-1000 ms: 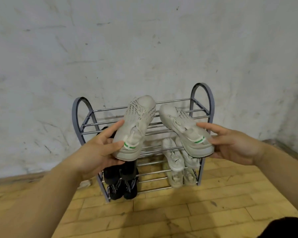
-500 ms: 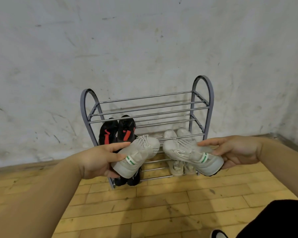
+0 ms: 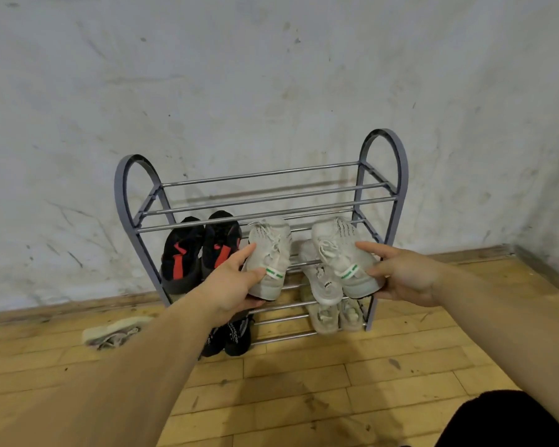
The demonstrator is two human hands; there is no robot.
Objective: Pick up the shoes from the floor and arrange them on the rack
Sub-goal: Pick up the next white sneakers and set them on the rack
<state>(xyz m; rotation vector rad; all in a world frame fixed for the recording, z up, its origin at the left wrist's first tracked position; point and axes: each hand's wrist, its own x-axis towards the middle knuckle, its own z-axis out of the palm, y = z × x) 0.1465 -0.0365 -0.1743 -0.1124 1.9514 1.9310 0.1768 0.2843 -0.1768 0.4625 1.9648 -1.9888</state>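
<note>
Now mid-placement: left hand grips the left white sneaker by its heel, right hand grips the right white sneaker likewise, toes pointing away into the shoe rack at middle-shelf level. Black-and-red sneakers sit just left of the left grip. Next, probably: push forward, settle soles on rails, release. A pale floor sneaker waits down-left of that hand.
</note>
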